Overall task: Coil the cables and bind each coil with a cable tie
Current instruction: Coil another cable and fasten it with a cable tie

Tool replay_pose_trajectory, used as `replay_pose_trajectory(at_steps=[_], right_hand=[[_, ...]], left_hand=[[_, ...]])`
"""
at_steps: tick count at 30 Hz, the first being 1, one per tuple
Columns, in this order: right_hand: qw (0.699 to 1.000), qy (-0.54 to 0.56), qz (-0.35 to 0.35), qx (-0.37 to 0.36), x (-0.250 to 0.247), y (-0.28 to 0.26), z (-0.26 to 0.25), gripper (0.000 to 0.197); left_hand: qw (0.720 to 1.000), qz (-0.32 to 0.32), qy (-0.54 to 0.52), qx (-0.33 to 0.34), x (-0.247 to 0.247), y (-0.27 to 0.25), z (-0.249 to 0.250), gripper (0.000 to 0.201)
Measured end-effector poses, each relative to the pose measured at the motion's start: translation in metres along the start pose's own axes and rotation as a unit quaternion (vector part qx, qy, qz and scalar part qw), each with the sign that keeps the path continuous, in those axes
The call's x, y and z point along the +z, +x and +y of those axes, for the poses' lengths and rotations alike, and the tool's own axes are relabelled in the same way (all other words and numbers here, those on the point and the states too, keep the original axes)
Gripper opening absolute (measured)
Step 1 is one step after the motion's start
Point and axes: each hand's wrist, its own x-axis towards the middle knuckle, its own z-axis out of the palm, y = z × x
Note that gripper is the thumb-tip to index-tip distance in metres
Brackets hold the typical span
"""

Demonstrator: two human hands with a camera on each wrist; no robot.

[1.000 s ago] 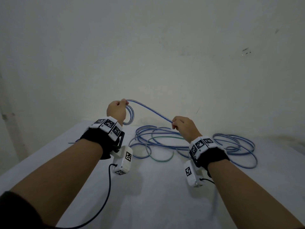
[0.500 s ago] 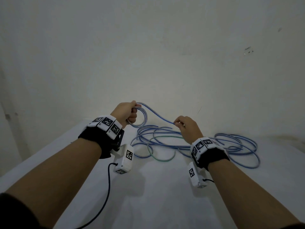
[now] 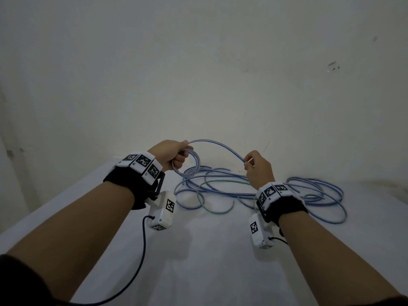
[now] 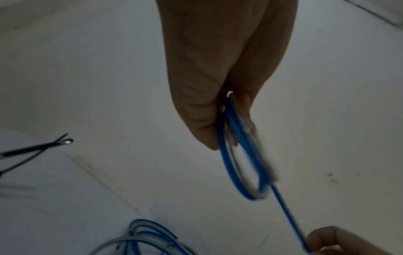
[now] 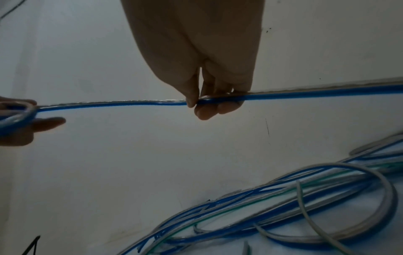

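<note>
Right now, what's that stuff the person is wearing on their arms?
Each wrist wears a black band topped with white blocks printed with black-and-white square codes. A white camera box hangs under each wrist, trailing a thin dark cable. Dark sleeves end above the forearms.

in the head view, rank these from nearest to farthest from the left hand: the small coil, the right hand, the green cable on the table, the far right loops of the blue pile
1. small coil: gripped in the left hand itself.
2. right hand: across to the right, pinching the same blue cable.
3. green cable: below on the table, between the wrists. Too close to the right hand to rank firmly.
4. far right loops: beyond the right wrist.
</note>
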Motion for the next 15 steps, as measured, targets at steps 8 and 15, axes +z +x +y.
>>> replay_pose_trajectory(at_steps=[8,15], right_hand=[[0.99,0.013,-0.138,0.004,0.026,-0.02,-0.011,0.013],[0.975,0.059,-0.214,0.008,0.044,-0.03,-0.032,0.021]], left_hand=[[0.962,0.116,-0.189,0.159,0.013,0.011,0.001,0.019],[0.953,0.153,-0.049,0.257,0.027,0.016,-0.015,0.017]])
